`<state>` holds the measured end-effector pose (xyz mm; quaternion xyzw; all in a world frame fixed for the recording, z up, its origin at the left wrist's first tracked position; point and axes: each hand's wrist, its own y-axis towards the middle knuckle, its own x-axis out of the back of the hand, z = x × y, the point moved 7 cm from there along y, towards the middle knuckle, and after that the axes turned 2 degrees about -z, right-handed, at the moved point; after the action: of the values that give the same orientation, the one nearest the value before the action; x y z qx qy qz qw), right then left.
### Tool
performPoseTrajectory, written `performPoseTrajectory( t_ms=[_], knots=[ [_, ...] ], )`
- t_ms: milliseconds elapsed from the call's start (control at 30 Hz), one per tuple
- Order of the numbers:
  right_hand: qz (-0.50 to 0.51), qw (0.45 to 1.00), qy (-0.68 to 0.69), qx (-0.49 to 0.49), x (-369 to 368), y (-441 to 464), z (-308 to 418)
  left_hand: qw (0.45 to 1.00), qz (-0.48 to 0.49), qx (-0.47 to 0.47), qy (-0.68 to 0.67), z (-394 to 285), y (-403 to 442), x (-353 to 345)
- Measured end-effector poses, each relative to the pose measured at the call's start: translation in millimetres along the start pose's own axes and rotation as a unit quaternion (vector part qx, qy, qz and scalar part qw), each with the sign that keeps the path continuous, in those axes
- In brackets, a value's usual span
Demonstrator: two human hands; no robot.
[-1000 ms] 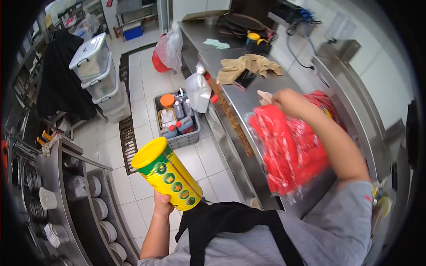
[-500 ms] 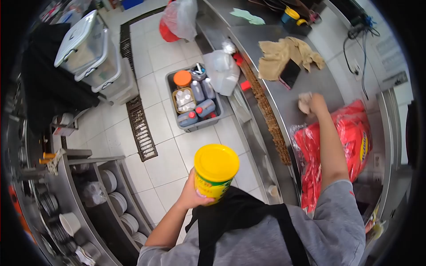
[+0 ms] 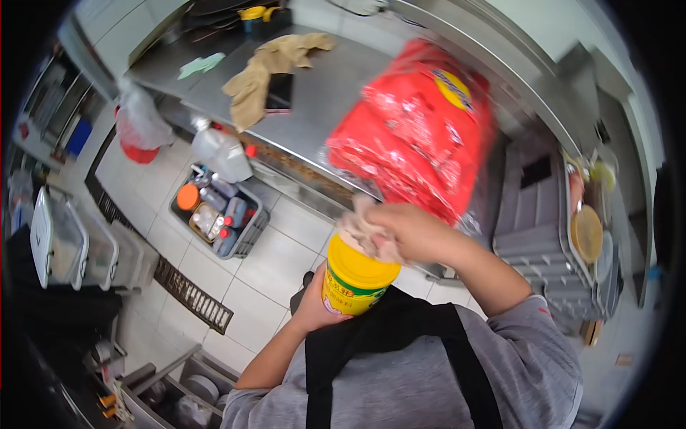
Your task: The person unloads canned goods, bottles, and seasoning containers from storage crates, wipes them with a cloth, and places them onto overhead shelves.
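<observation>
A yellow canister (image 3: 357, 280) with a yellow lid and green band is held upright in front of the black apron, my left hand (image 3: 318, 306) wrapped round its side. My right hand (image 3: 413, 230) is closed on a crumpled pale cloth (image 3: 363, 230), which lies against the far edge of the lid and is slightly blurred. Just beyond, a red plastic-wrapped package (image 3: 421, 132) with a yellow and blue label rests on the steel counter (image 3: 325, 89).
On the counter are a tan cloth (image 3: 250, 89), a dark phone (image 3: 279, 92) and a green cloth (image 3: 201, 65). A crate of bottles (image 3: 246, 236) stands on the floor. Grey crates (image 3: 532, 214) are at the right, clear lidded boxes (image 3: 64, 243) at the left.
My right hand has brought the pale cloth from the counter to the canister's lid. The canister is now tilted more upright than at first, and the view has swung right.
</observation>
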<state>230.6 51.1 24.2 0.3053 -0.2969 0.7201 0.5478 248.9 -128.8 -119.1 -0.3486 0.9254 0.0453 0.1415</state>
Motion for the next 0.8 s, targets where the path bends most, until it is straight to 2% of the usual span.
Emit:
performPoseTrajectory(
  t_ms=[33, 100, 133, 167, 200, 267, 333, 367, 433, 467, 500, 533, 567, 600, 667, 700, 733, 800],
  knots=[
    [-0.033, 0.996, 0.052, 0.067, 8.8, -35.9, 12.1, 1.000, 0.026, 0.002, 0.012, 0.6, 1.2, -18.6],
    [-0.058, 0.994, 0.038, 0.083, 15.8, -81.8, 35.1, 0.998, 0.062, 0.006, 0.025, 3.0, 0.9, -59.1],
    [-0.077, 0.991, 0.025, 0.107, 17.9, -102.7, 49.5, 0.979, 0.134, -0.046, 0.145, -3.0, 0.9, -86.9],
    [-0.051, 0.998, 0.014, 0.028, 21.5, -115.1, 42.3, 0.938, 0.204, -0.105, 0.261, -4.4, -2.8, -118.4],
    [-0.067, 0.997, 0.011, 0.021, 29.8, -140.5, 33.3, 0.932, 0.220, -0.111, 0.265, 2.2, -9.9, -142.9],
    [-0.107, 0.991, -0.052, -0.057, 38.0, -193.4, -0.8, 0.980, 0.149, -0.034, 0.128, 23.8, -18.5, -176.0],
    [-0.179, 0.978, -0.087, -0.057, 39.5, -273.5, -10.7, 0.976, 0.164, -0.039, 0.140, 33.6, -27.6, -217.6],
    [-0.130, 0.972, 0.076, -0.182, 31.4, -313.7, -11.3, 0.968, 0.186, -0.051, 0.163, 37.6, -31.0, -240.4],
    [-0.129, 0.990, -0.047, -0.045, 31.3, -366.1, 31.1, 0.955, 0.229, -0.040, 0.183, 48.3, -33.5, -282.3],
    [-0.183, 0.981, -0.060, -0.010, 39.3, -377.5, 45.4, 0.950, 0.249, -0.033, 0.186, 52.8, -35.5, -299.2],
    [-0.214, 0.970, -0.112, -0.026, 47.0, -391.7, 38.5, 0.937, 0.278, -0.046, 0.205, 56.2, -36.2, -318.2],
    [-0.240, 0.956, -0.165, -0.039, 59.1, -407.2, 25.2, 0.924, 0.302, -0.062, 0.224, 52.0, -35.0, -341.5],
    [-0.261, 0.941, -0.187, -0.112, 75.6, -429.3, -2.4, 0.932, 0.257, -0.097, 0.236, 38.8, -34.2, -358.5],
    [-0.295, 0.919, -0.208, -0.160, 96.9, -459.7, -26.8, 0.927, 0.268, -0.103, 0.240, 37.3, -30.8, -373.5],
    [-0.372, 0.866, -0.241, -0.233, 134.1, -527.4, -65.2, 0.888, 0.322, -0.195, 0.265, 24.9, -23.7, -406.6],
    [-0.505, 0.836, -0.060, -0.205, 139.6, -563.3, -74.4, 0.875, 0.350, -0.199, 0.267, 22.4, -16.5, -422.0],
    [-0.608, 0.769, 0.121, -0.158, 137.2, -590.2, -79.9, 0.872, 0.349, -0.217, 0.267, 17.6, -5.9, -435.0],
    [-0.722, 0.663, 0.187, -0.061, 130.8, -609.0, -39.9, 0.886, 0.385, -0.196, 0.169, 12.9, 11.1, -456.4]
  ],
)
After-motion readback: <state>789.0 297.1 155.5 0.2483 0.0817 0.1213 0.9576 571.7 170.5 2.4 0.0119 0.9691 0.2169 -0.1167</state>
